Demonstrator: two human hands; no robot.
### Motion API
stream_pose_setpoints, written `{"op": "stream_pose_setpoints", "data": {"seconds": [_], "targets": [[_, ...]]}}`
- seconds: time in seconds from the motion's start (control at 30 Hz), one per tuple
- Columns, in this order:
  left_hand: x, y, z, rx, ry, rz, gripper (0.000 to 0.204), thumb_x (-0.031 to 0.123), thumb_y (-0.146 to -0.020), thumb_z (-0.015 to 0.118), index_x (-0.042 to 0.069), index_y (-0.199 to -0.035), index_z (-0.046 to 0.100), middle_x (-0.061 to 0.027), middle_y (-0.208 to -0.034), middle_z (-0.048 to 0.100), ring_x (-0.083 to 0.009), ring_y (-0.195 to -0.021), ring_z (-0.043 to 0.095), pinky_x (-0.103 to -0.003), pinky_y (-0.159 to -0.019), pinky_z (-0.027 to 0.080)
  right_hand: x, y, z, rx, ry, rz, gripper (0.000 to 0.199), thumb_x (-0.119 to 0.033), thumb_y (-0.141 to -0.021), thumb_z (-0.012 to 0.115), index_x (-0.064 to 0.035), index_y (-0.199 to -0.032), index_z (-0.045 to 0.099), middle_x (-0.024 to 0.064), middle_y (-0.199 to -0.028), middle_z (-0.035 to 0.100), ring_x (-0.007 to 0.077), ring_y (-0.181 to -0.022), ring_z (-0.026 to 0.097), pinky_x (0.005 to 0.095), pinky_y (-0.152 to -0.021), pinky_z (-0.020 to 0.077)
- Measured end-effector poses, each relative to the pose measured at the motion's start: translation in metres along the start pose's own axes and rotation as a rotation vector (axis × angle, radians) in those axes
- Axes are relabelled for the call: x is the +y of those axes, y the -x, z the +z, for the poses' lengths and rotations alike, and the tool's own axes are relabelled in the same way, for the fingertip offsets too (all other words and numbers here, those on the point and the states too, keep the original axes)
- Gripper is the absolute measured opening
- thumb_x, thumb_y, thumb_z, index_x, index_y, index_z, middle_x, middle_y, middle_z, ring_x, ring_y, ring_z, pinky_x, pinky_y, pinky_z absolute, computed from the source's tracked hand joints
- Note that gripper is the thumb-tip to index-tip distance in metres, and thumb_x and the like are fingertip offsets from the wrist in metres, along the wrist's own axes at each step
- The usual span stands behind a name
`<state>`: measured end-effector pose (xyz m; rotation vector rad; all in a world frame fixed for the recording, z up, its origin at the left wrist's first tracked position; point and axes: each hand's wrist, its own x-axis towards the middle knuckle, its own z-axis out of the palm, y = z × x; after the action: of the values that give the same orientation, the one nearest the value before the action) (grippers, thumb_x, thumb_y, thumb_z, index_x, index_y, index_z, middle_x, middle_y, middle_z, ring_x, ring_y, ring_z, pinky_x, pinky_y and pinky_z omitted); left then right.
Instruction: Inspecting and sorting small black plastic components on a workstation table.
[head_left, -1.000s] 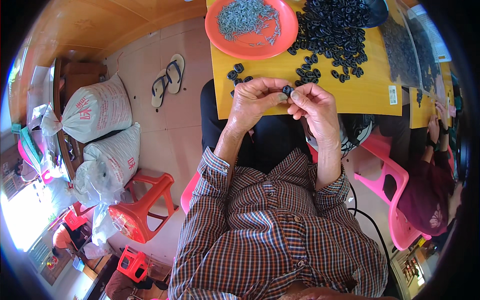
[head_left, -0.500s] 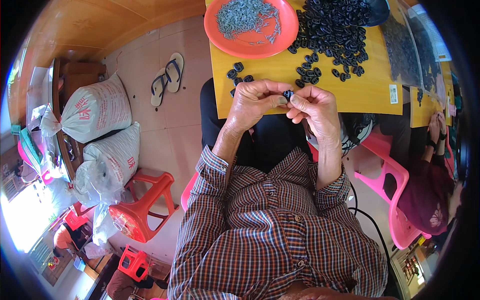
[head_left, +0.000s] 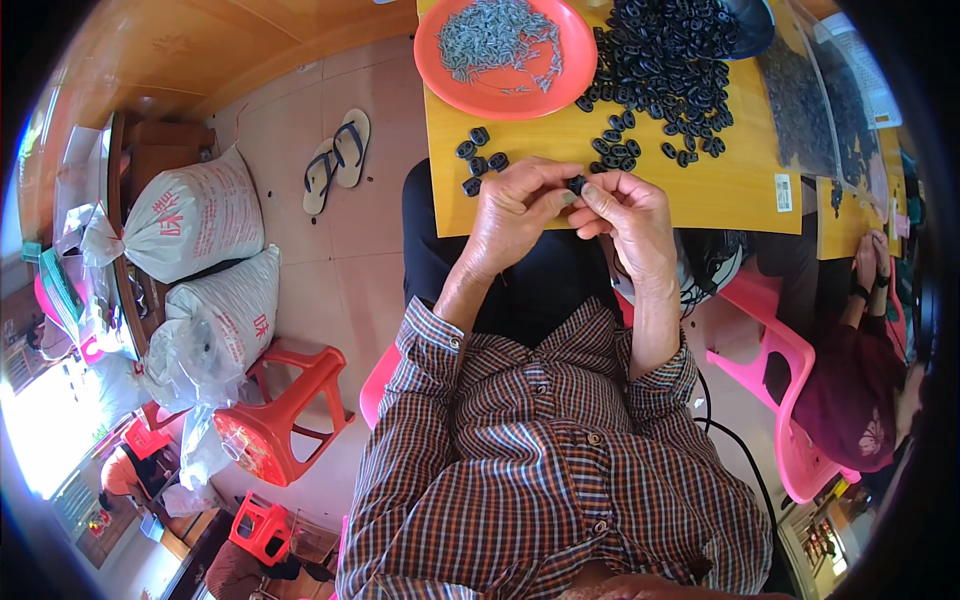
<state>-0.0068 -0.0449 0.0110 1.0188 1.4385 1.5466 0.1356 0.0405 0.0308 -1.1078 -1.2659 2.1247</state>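
Both hands are still pinching one small black oval plastic ring (head_left: 577, 184) between fingertips, the left hand (head_left: 520, 215) and right hand (head_left: 630, 215) now pressing closer together. Loose black rings (head_left: 482, 160) are lying just beyond the grip on the yellow wooden board (head_left: 740, 185).

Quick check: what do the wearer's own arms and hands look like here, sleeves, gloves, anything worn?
Both hands are bare: no gloves on the left hand or the right hand, and no rings or watch can be made out. Both forearms are bare up to rolled cuffs of a plaid button-up shirt, checked in brown, orange, white and dark blue.
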Motion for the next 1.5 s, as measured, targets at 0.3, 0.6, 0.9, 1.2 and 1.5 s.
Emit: {"op": "stream_pose_setpoints", "data": {"seconds": [0.3, 0.6, 0.9, 1.2, 1.5], "targets": [[0.001, 0.011, -0.007, 0.242, -0.752, 0.445, 0.02, -0.003, -0.074, 0.067, 0.002, -0.093, 0.066, -0.0113, -0.093, 0.063, -0.0278, -0.082, 0.061, -0.035, -0.071, 0.05, 0.003, 0.002, -0.001, -0.005, 0.145, 0.039, 0.016, -0.012, -0.091, 0.061, 0.0029, -0.095, 0.061, 0.0083, -0.083, 0.065, 0.0127, -0.065, 0.063, 0.0215, -0.057, 0.0507], [-0.007, 0.013, -0.03, 0.447, -1.031, 0.467, 0.022, 0.0, -0.072, 0.069, 0.007, -0.093, 0.068, -0.0064, -0.093, 0.061, -0.0258, -0.08, 0.058, -0.035, -0.072, 0.049, 0.002, 0.002, -0.003, 0.0, 0.152, 0.016, 0.016, -0.013, -0.09, 0.062, 0.0026, -0.093, 0.061, 0.0076, -0.081, 0.064, 0.0125, -0.063, 0.063, 0.0214, -0.055, 0.0501], [-0.006, 0.013, -0.03, 0.465, -1.033, 0.44, 0.023, -0.001, -0.07, 0.07, 0.007, -0.092, 0.068, -0.0066, -0.093, 0.06, -0.026, -0.083, 0.057, -0.035, -0.073, 0.048, -0.004, 0.003, -0.009, 0.129, 0.305, -0.13, 0.012, -0.008, -0.087, 0.063, 0.003, -0.092, 0.063, 0.002, -0.07, 0.06, 0.0084, -0.058, 0.059, 0.0202, -0.051, 0.0472], [-0.006, 0.013, -0.028, 0.464, -1.033, 0.462, 0.023, 0.0, -0.069, 0.072, 0.006, -0.09, 0.068, -0.0075, -0.094, 0.06, -0.0258, -0.082, 0.057, -0.035, -0.071, 0.048, -0.001, -0.008, -0.036, 0.613, 0.698, -0.548, 0.009, -0.006, -0.085, 0.064, -0.0009, -0.092, 0.066, 0.0048, -0.076, 0.063, 0.0105, -0.061, 0.057, 0.0244, -0.055, 0.0466], [-0.002, 0.014, -0.027, 0.525, -1.032, 0.523, 0.023, -0.001, -0.066, 0.074, 0.005, -0.088, 0.069, -0.008, -0.094, 0.06, -0.0243, -0.077, 0.056, -0.034, -0.067, 0.048, -0.011, -0.016, -0.069, 1.014, 1.239, -0.384, 0.021, -0.022, -0.086, 0.062, -0.0073, -0.1, 0.068, 0.0108, -0.088, 0.061, 0.0288, -0.084, 0.06, 0.0396, -0.074, 0.0484]]}}
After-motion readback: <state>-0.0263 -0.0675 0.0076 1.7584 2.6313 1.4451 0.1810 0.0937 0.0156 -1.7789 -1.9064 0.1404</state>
